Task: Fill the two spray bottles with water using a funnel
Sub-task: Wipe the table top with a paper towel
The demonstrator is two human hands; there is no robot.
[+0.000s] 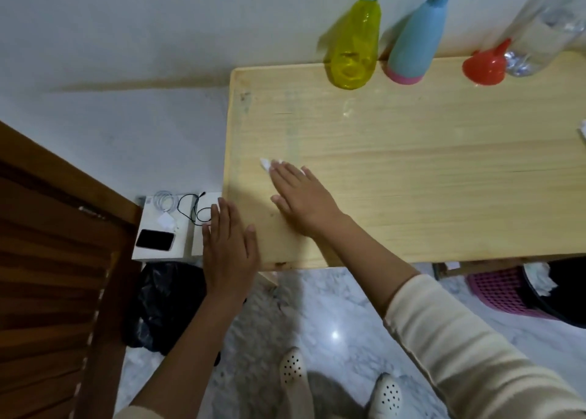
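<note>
A yellow spray bottle (356, 41) and a blue spray bottle (415, 37) with a pink base stand at the far edge of the wooden table (428, 171). To their right lie a red funnel (485, 64) and a clear plastic water bottle (545, 25). My right hand (301, 196) presses flat on a white tissue (266, 164) near the table's left end, fingers spread over it. My left hand (228, 244) hovers flat at the table's front left corner, holding nothing.
A low white box (165, 228) left of the table carries a phone (155, 239) and cables. A black bag (168, 304) lies on the floor below it. A wooden door (54, 276) stands at left. A pink basket (504, 291) sits under the table.
</note>
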